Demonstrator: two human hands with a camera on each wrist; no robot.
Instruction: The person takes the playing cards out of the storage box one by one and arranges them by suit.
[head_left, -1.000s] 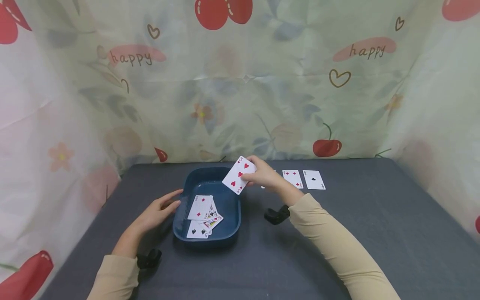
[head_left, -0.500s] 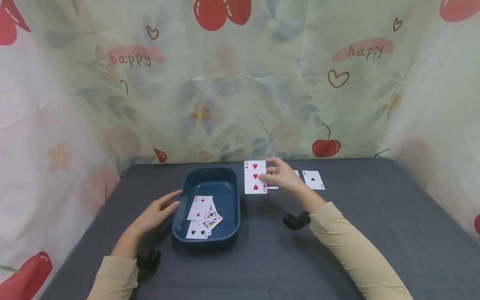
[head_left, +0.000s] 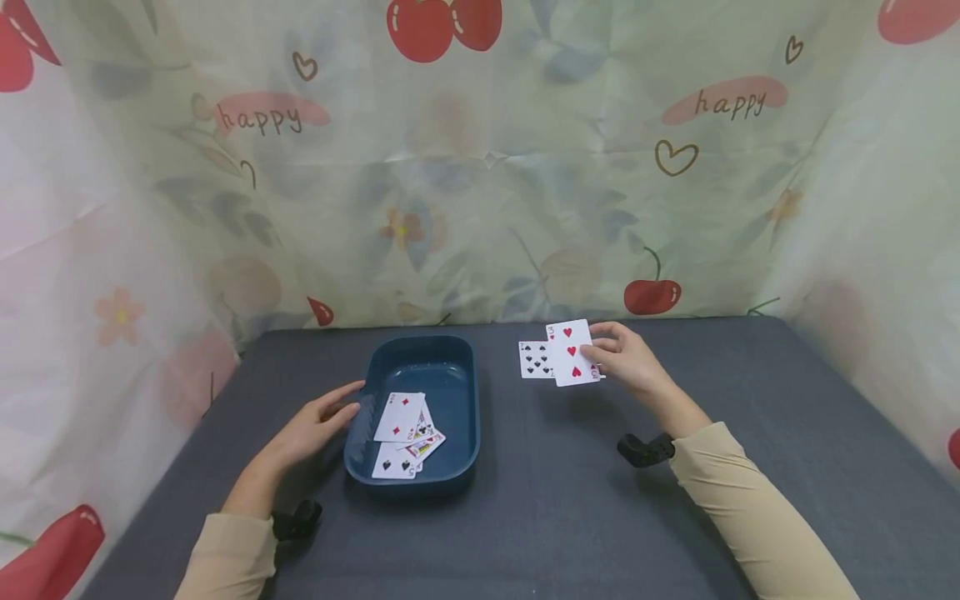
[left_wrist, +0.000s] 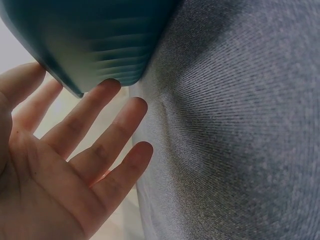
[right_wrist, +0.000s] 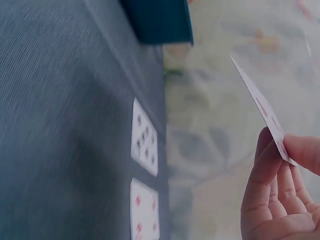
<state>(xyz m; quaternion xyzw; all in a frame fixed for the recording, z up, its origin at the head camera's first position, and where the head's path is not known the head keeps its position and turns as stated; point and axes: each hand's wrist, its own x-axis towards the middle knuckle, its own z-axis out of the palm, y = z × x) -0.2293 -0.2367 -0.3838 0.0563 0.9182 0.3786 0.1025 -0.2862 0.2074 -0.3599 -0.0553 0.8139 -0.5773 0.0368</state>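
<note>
The right hand [head_left: 626,360] pinches a three of hearts [head_left: 572,353] above the row of cards on the table [head_left: 570,517], beside the seven of spades [head_left: 535,359]; it is not yet laid down. The left hand [head_left: 318,425] rests flat-fingered against the blue tray [head_left: 450,367], where several cards [head_left: 407,433] apparently remain to be dealt out.

A grey cloth-covered desk [head_left: 570,500] carries a dark blue tray [head_left: 457,392] left of centre, and at its far side, right of the tray, a spades card [head_left: 534,360] lying face up.
</note>
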